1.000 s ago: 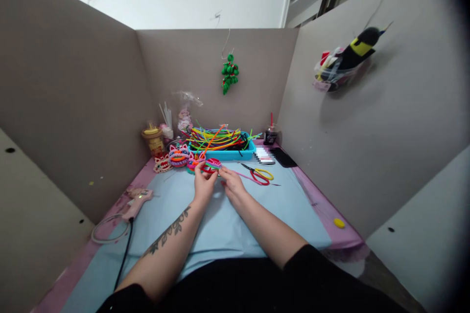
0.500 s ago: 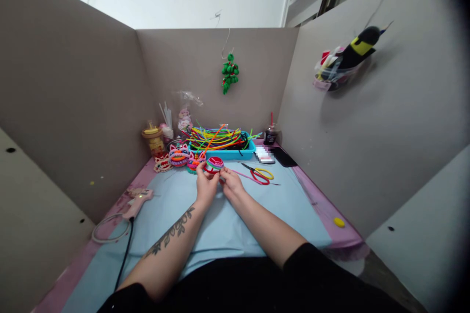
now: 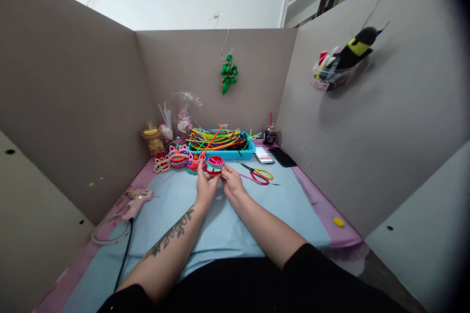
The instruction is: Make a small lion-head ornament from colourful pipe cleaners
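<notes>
A small round piece of coiled fuzzy stems (image 3: 215, 164), red on top with green, purple and red bands, is held up between both hands. My left hand (image 3: 206, 185) grips its left and lower edge, fingers partly hidden behind it. My right hand (image 3: 232, 182) pinches at its lower right edge. A pink stem (image 3: 246, 176) runs out to the right from behind my right hand. Finished-looking colourful pieces with pointed ears (image 3: 178, 156) sit just beyond my left hand. Scissors (image 3: 259, 174) with red and yellow handles lie open to the right.
Behind the hands stands a blue tray (image 3: 235, 155) of colourful stems. A pink glue gun (image 3: 138, 204) with its cable lies at left. Phones (image 3: 282, 157), a dark drink cup (image 3: 270, 135) and a yellow disc (image 3: 338, 222) are at right. Grey partitions enclose the table.
The round piece is tilted slightly differently, and my right hand's fingers have shifted a little at its edge. The whole view has moved very slightly.
</notes>
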The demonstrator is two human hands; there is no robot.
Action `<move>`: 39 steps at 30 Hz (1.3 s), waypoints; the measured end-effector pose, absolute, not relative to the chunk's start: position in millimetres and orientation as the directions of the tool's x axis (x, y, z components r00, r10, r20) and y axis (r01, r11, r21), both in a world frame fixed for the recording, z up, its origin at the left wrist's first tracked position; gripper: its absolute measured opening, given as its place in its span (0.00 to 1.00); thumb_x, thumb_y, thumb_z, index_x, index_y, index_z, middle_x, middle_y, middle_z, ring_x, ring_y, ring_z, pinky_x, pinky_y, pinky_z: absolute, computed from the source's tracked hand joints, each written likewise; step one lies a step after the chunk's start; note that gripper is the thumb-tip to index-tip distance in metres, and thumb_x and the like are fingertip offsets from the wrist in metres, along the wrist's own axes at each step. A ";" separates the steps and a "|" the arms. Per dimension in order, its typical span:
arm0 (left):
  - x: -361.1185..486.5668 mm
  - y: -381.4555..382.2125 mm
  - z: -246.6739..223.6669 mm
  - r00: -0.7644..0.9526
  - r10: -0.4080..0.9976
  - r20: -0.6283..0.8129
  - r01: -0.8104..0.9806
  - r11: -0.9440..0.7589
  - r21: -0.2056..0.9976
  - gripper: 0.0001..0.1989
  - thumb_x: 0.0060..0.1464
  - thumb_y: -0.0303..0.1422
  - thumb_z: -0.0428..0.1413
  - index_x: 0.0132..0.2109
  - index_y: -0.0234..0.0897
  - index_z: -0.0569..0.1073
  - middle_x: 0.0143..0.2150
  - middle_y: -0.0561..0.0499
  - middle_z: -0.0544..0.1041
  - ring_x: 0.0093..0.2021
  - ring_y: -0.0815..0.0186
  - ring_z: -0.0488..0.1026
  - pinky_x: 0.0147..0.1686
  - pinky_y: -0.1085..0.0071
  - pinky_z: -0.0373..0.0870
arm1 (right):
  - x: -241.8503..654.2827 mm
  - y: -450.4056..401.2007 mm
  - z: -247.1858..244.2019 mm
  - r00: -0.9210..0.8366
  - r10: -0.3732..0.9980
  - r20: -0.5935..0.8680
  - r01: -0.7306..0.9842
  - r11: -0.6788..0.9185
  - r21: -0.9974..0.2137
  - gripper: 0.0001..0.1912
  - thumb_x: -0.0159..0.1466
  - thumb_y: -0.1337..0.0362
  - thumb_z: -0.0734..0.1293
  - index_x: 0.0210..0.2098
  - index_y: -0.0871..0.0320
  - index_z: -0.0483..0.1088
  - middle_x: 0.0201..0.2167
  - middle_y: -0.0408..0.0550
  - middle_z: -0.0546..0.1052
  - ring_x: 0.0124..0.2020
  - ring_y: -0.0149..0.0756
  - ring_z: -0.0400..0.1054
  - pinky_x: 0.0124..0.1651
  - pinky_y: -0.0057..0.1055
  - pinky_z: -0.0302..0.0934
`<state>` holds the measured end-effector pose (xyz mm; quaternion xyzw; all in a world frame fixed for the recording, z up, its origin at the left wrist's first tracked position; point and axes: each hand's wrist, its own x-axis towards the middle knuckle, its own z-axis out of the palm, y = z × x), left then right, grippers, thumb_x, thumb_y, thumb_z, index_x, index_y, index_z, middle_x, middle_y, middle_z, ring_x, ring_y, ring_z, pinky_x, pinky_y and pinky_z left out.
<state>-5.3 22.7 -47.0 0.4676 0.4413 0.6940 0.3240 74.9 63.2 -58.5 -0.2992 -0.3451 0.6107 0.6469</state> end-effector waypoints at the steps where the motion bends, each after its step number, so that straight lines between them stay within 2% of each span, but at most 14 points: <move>1: -5.6 23.5 -47.1 -0.331 0.875 0.353 -0.066 -0.395 0.916 0.44 0.41 0.31 0.64 0.63 0.39 0.52 0.30 0.51 0.77 0.33 0.62 0.76 0.42 0.66 0.68 | 76.0 63.5 -58.0 0.028 0.997 0.070 -0.579 0.073 -0.812 0.16 0.43 0.54 0.72 0.20 0.57 0.64 0.19 0.40 0.69 0.23 0.30 0.62 0.30 0.28 0.57; 5: -7.2 28.2 -47.3 -0.281 0.913 0.297 -0.229 -0.364 0.903 0.48 0.42 0.34 0.64 0.65 0.40 0.46 0.34 0.50 0.78 0.36 0.64 0.76 0.43 0.66 0.68 | 80.0 65.4 -56.5 0.033 0.998 0.060 -0.563 0.068 -0.824 0.15 0.43 0.56 0.73 0.21 0.57 0.65 0.19 0.38 0.68 0.22 0.27 0.58 0.29 0.26 0.54; 10: -12.3 34.5 -49.5 -0.361 0.916 0.178 -0.371 -0.316 0.873 0.45 0.40 0.36 0.65 0.63 0.38 0.52 0.34 0.50 0.76 0.36 0.67 0.75 0.42 0.69 0.68 | 80.3 65.9 -58.6 0.034 0.984 0.174 -0.441 0.171 -0.881 0.14 0.45 0.55 0.72 0.18 0.58 0.66 0.20 0.40 0.70 0.27 0.32 0.62 0.33 0.28 0.56; 15: -13.7 38.6 -53.1 -0.359 0.931 0.066 -0.480 -0.245 0.842 0.44 0.37 0.36 0.66 0.60 0.38 0.55 0.31 0.54 0.74 0.32 0.69 0.74 0.40 0.70 0.68 | 76.3 64.0 -63.0 0.066 0.969 0.238 -0.315 0.247 -0.917 0.14 0.47 0.54 0.71 0.19 0.57 0.67 0.23 0.42 0.71 0.33 0.36 0.64 0.39 0.31 0.58; 20: -12.1 40.0 -53.6 -0.337 0.941 0.022 -0.592 -0.230 0.772 0.35 0.38 0.31 0.66 0.54 0.39 0.61 0.31 0.54 0.74 0.31 0.71 0.73 0.41 0.69 0.69 | 73.8 59.8 -63.3 0.134 0.957 0.258 -0.218 0.282 -0.934 0.11 0.47 0.56 0.70 0.21 0.57 0.70 0.34 0.46 0.73 0.42 0.39 0.64 0.50 0.34 0.55; 24: -14.3 42.3 -54.5 -0.348 0.937 -0.011 -0.619 -0.222 0.753 0.35 0.37 0.27 0.66 0.53 0.39 0.60 0.31 0.55 0.75 0.31 0.71 0.74 0.42 0.70 0.69 | 74.5 57.4 -62.1 0.146 0.954 0.261 -0.170 0.284 -0.944 0.09 0.48 0.58 0.70 0.22 0.57 0.71 0.41 0.48 0.72 0.47 0.40 0.63 0.56 0.34 0.51; 31: -14.7 43.2 -56.3 -0.346 0.938 -0.007 -0.618 -0.222 0.754 0.34 0.41 0.28 0.65 0.55 0.41 0.60 0.31 0.53 0.75 0.32 0.69 0.74 0.40 0.69 0.71 | 75.5 58.5 -63.6 0.145 0.952 0.269 -0.141 0.288 -0.947 0.08 0.49 0.59 0.70 0.22 0.57 0.72 0.40 0.48 0.72 0.47 0.40 0.63 0.56 0.36 0.52; 35: -13.1 39.1 -51.1 -0.304 0.953 -0.004 -0.630 -0.198 0.751 0.34 0.41 0.30 0.65 0.56 0.41 0.60 0.34 0.53 0.76 0.31 0.69 0.74 0.38 0.70 0.70 | 77.2 62.2 -64.6 0.098 0.951 0.294 -0.102 0.304 -0.947 0.07 0.49 0.60 0.70 0.25 0.57 0.74 0.43 0.49 0.72 0.48 0.41 0.64 0.57 0.37 0.53; 37: -14.1 38.1 -49.1 -0.291 0.957 -0.016 -0.627 -0.178 0.759 0.35 0.42 0.31 0.65 0.56 0.41 0.60 0.33 0.53 0.76 0.29 0.70 0.74 0.36 0.71 0.70 | 79.1 63.1 -63.7 0.066 0.949 0.307 -0.061 0.311 -0.949 0.08 0.48 0.60 0.70 0.27 0.57 0.75 0.43 0.49 0.71 0.48 0.41 0.64 0.54 0.37 0.56; 39: -16.4 38.7 -48.4 -0.287 0.957 -0.048 -0.629 -0.151 0.763 0.35 0.43 0.31 0.65 0.57 0.41 0.59 0.31 0.54 0.75 0.27 0.71 0.73 0.35 0.71 0.70 | 81.7 62.7 -61.4 0.038 0.944 0.327 -0.006 0.328 -0.945 0.08 0.49 0.60 0.69 0.27 0.57 0.75 0.43 0.51 0.70 0.48 0.41 0.64 0.48 0.35 0.61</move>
